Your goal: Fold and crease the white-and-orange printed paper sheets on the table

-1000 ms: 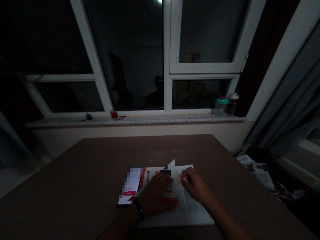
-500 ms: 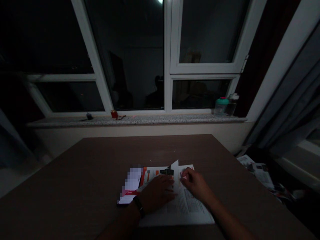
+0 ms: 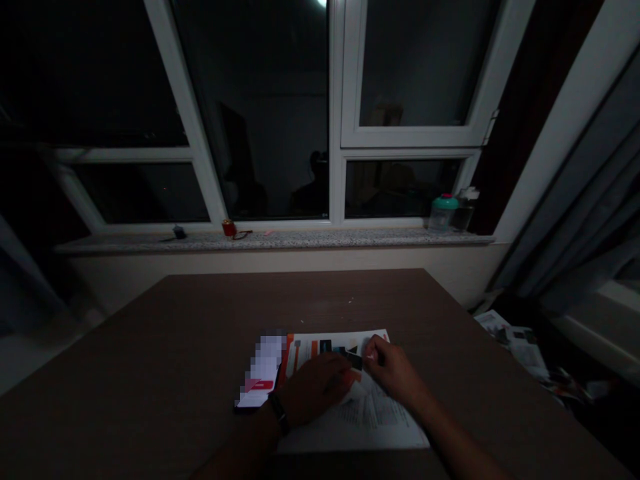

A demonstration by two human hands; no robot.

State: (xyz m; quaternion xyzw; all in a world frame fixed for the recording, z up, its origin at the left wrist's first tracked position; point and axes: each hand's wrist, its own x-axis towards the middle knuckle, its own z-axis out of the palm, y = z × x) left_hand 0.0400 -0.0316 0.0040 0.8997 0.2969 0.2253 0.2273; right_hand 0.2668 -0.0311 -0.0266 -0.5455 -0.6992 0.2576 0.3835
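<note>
A printed paper sheet [image 3: 370, 437] with orange and dark pictures lies on the table. My left hand [image 3: 317, 387], wearing a dark wristband, rests over its middle, fingers bent and thumb close to them around a raised, folded part of the paper [image 3: 356, 392]. At the sheet's right side my right hand [image 3: 390, 365] is closed, thumb against curled fingers. A small pale bit shows at its fingertips, too dim to name. To the left of the sheet lies a phone [image 3: 257, 393] with a lit, partly blurred screen.
The brown table [image 3: 150, 373] reaches toward a granite windowsill [image 3: 310, 239]. On the sill stand a teal-lidded bottle [image 3: 443, 213], a clear bottle [image 3: 465, 210], a small red object [image 3: 229, 229] and a small dark object [image 3: 179, 232]. Papers [image 3: 520, 343] lie low at the right.
The paper flap that stood up between my hands has come down toward the sheet. My left hand's fingers have bent in; the right hand has barely moved.
</note>
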